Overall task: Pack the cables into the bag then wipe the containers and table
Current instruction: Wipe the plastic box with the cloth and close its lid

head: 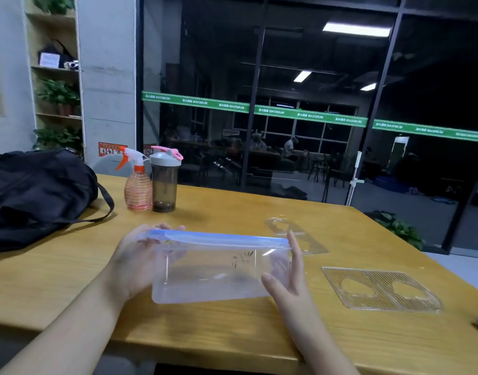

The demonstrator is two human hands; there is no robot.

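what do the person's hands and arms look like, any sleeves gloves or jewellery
Both forearms are bare as far as the frame shows, with no sleeve cuffs in view. The left hand and the right hand wear no gloves, and no rings, watch or bracelet can be seen. The nails look short and unpainted.

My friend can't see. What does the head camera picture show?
Two hands, left hand and right hand, hold a clear container with a blue lid above a wooden table. A black bag, spray bottle and shaker cup stand behind.
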